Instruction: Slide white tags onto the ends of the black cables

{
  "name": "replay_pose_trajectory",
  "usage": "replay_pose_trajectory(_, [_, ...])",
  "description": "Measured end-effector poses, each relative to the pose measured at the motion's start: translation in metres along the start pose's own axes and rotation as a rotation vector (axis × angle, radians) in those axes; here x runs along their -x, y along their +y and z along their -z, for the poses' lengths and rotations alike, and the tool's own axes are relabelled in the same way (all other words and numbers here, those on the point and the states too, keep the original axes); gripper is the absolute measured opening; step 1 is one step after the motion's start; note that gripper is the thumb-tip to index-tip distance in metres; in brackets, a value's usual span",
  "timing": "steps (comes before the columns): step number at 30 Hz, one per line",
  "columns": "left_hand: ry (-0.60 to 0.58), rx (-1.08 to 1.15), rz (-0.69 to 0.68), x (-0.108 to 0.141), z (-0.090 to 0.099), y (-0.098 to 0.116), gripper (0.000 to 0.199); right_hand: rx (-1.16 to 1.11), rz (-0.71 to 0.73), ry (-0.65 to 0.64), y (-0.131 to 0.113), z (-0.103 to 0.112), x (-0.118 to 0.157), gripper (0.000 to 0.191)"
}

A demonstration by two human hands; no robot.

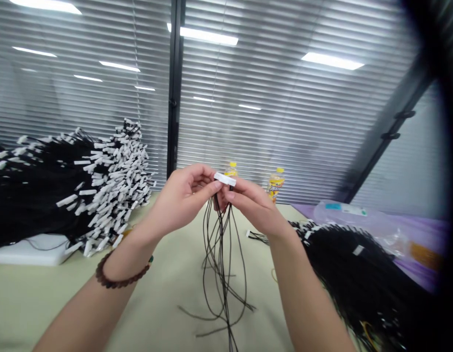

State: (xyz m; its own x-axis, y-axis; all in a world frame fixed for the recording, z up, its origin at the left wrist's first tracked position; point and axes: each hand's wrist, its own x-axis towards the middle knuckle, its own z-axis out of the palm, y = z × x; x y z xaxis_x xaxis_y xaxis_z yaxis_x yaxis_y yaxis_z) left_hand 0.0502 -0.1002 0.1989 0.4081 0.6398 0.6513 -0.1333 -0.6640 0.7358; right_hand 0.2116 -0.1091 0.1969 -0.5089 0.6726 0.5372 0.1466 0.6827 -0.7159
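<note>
Both hands meet at chest height above the table [164,288]: the left hand [182,198] and right hand [250,203] pinch 1 white tag [225,179] between fingertips — its long axis left-to-right — with thin black cords [221,254] dangling straight down beneath it.

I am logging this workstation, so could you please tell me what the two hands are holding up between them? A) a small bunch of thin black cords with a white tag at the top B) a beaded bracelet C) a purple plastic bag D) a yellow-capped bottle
A: the left hand and right hand pinch a white tag from which the thin black cords hang down to the table.
</note>
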Motion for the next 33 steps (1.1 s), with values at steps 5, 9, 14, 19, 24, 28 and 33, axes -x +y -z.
replay_pose_trajectory(5, [0.262, 0.131, -0.020, -0.002, 0.014, 0.003, 0.011, -0.051, -0.002, 0.037, 0.000, 0.004, 0.001, 0.017])
replay_pose_trajectory(9, [0.328, 0.311, 0.075, -0.002, 0.035, 0.007, 0.009, -0.120, -0.082, -0.092, -0.007, 0.007, 0.005, 0.018])
replay_pose_trajectory(14, [0.187, 0.392, 0.238, -0.001, 0.043, 0.009, 0.015, -0.039, -0.233, -0.497, -0.012, 0.004, 0.010, 0.018])
replay_pose_trajectory(19, [0.095, 0.396, 0.250, -0.004, 0.036, 0.000, 0.010, 0.233, -0.416, -0.761, 0.003, -0.001, 0.007, 0.023])
replay_pose_trajectory(24, [0.070, 0.480, 0.232, -0.006, 0.027, -0.004, 0.012, 0.162, -0.469, -0.693, 0.018, -0.011, 0.000, 0.039])
replay_pose_trajectory(28, [0.126, 0.546, 0.180, -0.008, 0.017, -0.003, 0.013, 0.127, -0.338, -0.634, 0.014, -0.020, -0.004, 0.035])
replay_pose_trajectory(33, [0.083, 0.596, 0.176, -0.008, 0.015, -0.002, 0.013, -0.018, -0.199, -0.410, 0.004, -0.020, -0.004, 0.028])
